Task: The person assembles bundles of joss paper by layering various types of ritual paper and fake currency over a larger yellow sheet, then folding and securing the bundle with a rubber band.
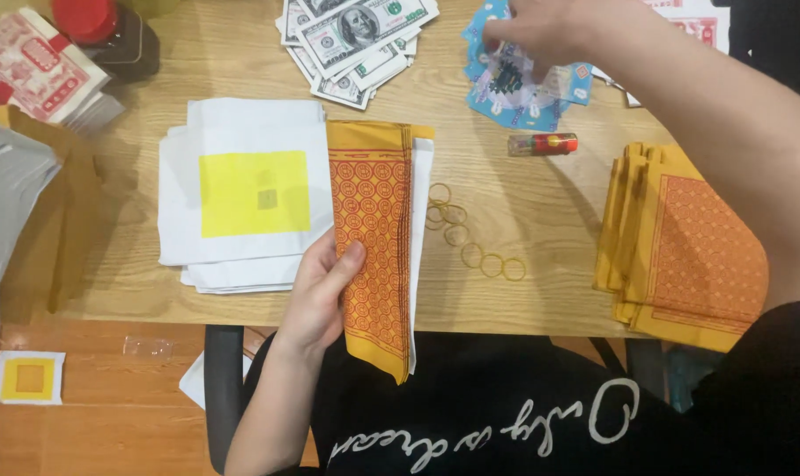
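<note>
My left hand [322,295] grips a folded bundle of yellow paper printed with orange coin patterns [375,238], white sheets tucked behind it; the bundle hangs over the table's front edge. My right hand [541,31] reaches across to the far side and touches a pile of blue printed paper notes [506,92], fingers bent, blurred by motion. Whether it has hold of a note is unclear. Several rubber bands [462,236] lie on the wood just right of the bundle.
A stack of white sheets with a yellow square [250,194] lies left of the bundle. Play banknotes [356,40] sit at the back, a red lighter [543,143] near the middle, a yellow-orange paper stack [682,247] on the right, and a red-lidded jar [100,31] far left.
</note>
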